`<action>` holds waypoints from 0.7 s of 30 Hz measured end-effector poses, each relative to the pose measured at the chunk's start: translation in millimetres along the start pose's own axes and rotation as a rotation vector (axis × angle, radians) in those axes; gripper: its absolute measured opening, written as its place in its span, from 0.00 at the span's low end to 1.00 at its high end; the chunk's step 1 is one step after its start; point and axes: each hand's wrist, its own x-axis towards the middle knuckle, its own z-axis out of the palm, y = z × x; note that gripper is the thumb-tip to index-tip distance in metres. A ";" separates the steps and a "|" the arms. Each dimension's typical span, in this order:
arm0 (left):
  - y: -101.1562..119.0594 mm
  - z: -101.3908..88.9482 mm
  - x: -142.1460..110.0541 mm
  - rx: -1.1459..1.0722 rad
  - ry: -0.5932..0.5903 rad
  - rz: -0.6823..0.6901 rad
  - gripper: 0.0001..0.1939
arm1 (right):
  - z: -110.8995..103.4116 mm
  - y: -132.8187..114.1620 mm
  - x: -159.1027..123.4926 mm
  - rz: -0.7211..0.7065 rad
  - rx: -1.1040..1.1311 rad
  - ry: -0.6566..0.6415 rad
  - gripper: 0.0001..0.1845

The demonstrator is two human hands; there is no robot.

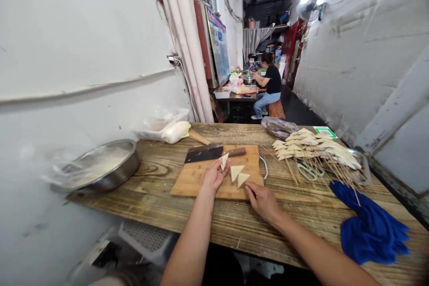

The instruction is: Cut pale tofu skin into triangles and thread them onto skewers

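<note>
My left hand (215, 174) is over the bamboo cutting board (197, 182), its fingers closed on a pale triangular slice (224, 160) that looks like tofu. Two more such triangles, one upper (236, 171) and one lower (243, 180), lie on the board between my hands. At the board's front right, my right hand (263, 200) is curled with thumb and forefinger together beside the lower triangle; whatever is in them cannot be made out. Across the back of the board lies a cleaver (205, 153) with a wooden handle, its dark blade to the left.
Skewered triangles (308, 143) are piled on the right, near green-handled scissors (310, 172) and a blue cloth (372, 225). A metal basin (129, 165) stands left. Behind the board are a bagged pale vegetable (176, 132) and a dark bag (279, 128). Two people sit farther back.
</note>
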 end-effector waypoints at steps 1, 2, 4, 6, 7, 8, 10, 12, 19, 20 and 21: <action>1.0 -0.3 0.4 -0.016 0.009 0.006 0.07 | -1.1 -0.1 -0.2 0.000 0.013 -0.005 0.17; 2.5 -0.7 0.6 -0.035 0.018 0.012 0.07 | -2.2 0.0 -0.3 0.002 0.025 -0.012 0.17; 6.3 -2.0 0.7 -0.069 0.038 0.021 0.07 | -3.9 0.3 -0.3 0.006 0.038 -0.030 0.17; 9.7 -3.4 0.3 -0.089 0.041 0.024 0.07 | -4.9 0.3 -0.4 0.007 0.041 -0.039 0.17; 10.9 -4.0 0.0 -0.094 0.036 0.025 0.07 | -5.1 0.2 -0.5 0.004 0.040 -0.039 0.17; 11.5 -4.6 -0.4 -0.096 0.033 0.027 0.07 | -5.0 -0.1 -0.7 -0.001 0.040 -0.040 0.17; 11.3 -5.7 -1.0 -0.089 0.021 0.033 0.08 | -4.8 -0.9 -1.3 -0.011 0.038 -0.053 0.17; 9.9 -6.8 -1.0 -0.075 0.012 0.042 0.09 | -4.6 -1.7 -1.8 -0.016 0.034 -0.074 0.17; 5.3 -10.1 2.4 -0.051 0.010 0.033 0.09 | -5.0 -1.8 -1.5 -0.019 0.024 -0.098 0.17; 5.0 -9.9 2.7 -0.054 0.011 0.028 0.08 | -4.8 -1.5 -1.4 -0.024 0.024 -0.097 0.17; 4.9 -9.6 2.7 -0.058 0.009 0.023 0.07 | -4.5 -1.1 -1.3 -0.027 0.024 -0.096 0.17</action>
